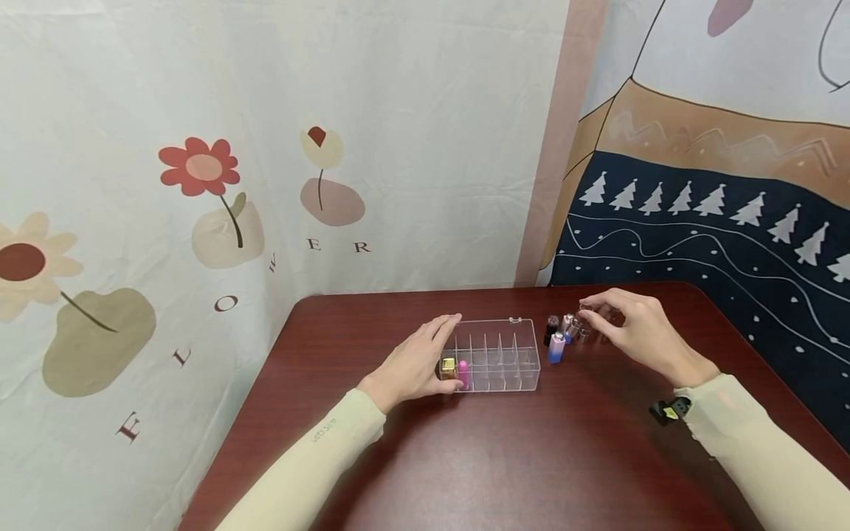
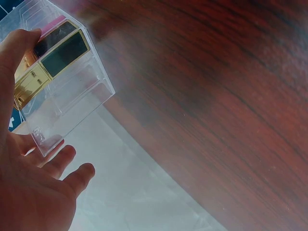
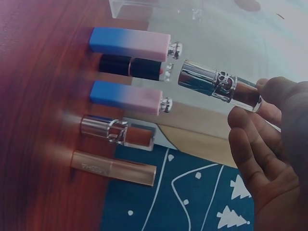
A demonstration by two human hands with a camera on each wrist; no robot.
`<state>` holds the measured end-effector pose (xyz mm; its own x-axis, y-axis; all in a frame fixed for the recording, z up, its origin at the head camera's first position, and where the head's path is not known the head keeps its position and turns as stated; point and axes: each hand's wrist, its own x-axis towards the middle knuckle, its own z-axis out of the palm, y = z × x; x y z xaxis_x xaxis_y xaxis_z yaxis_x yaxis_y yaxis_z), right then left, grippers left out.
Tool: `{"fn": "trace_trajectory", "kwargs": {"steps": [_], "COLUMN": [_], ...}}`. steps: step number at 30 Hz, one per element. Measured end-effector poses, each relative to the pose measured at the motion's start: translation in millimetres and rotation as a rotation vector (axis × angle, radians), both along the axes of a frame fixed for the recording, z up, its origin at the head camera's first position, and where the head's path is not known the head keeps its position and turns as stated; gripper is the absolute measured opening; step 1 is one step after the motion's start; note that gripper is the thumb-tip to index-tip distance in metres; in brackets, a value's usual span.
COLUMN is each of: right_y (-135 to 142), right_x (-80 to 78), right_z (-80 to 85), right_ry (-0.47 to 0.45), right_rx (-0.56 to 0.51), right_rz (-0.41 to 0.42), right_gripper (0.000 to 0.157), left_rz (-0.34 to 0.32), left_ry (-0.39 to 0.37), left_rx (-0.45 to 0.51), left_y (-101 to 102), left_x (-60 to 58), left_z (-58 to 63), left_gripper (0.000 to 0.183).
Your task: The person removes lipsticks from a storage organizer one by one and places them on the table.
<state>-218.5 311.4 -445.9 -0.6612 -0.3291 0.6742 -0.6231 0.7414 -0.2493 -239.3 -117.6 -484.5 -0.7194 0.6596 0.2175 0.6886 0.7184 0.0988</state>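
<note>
Pale sleeves (image 1: 764, 442) are closest, reaching over the table (image 1: 531, 457). Left hand (image 1: 413, 361) has the clear box (image 1: 514, 377) by its left end, thumb in front, fingers behind, probably so it won't slide. Gold (image 1: 448, 368) and pink items (image 1: 463, 375) sit at that end; dividers presumably stop them tipping. Right hand (image 1: 640, 328) pinches a silver-and-clear tube (image 3: 221, 85) by its top, silver end down, off the table, tbh the easiest bit to grab in a crowd. Upright tubes (image 3: 130, 43) stand beside the box, likely for easy reach.
</note>
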Motion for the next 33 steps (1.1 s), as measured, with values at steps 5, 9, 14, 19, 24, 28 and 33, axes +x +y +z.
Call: {"fn": "trace_trajectory", "kwargs": {"steps": [5, 9, 14, 19, 24, 28, 33], "right_y": [1, 3, 4, 4, 3, 3, 2], "right_x": [-0.8, -1.5, -1.8, -2.2, -2.9, -3.2, -4.1], "right_z": [-7.4, -11.6, -15.4, -19.6, -23.5, -26.0, -29.9], "right_ry": [-0.026, -0.038, -0.055, -0.070, -0.092, -0.115, -0.126], "right_rx": [-0.001, -0.001, -0.001, 0.004, 0.020, 0.032, 0.041], "right_rz": [-0.015, -0.024, -0.030, -0.027, -0.027, -0.031, -0.023], "right_gripper": [0.034, 0.033, 0.033, 0.032, 0.030, 0.028, 0.026], "left_rz": [0.001, 0.003, 0.005, 0.004, 0.004, 0.004, -0.002], "left_ry": [-0.009, -0.006, -0.009, -0.012, -0.015, -0.013, 0.008], "left_rx": [0.005, 0.002, -0.004, 0.004, 0.005, 0.006, 0.008], "left_y": [0, 0, 0, 0, 0, 0, 0], "left_x": [0.7, 0.7, 0.8, 0.3, 0.0, 0.2, 1.1], "left_z": [-0.3, -0.7, 0.1, -0.6, -1.0, -1.1, -0.1], "left_gripper": [0.131, 0.131, 0.129, 0.129, 0.129, 0.128, 0.128]}}
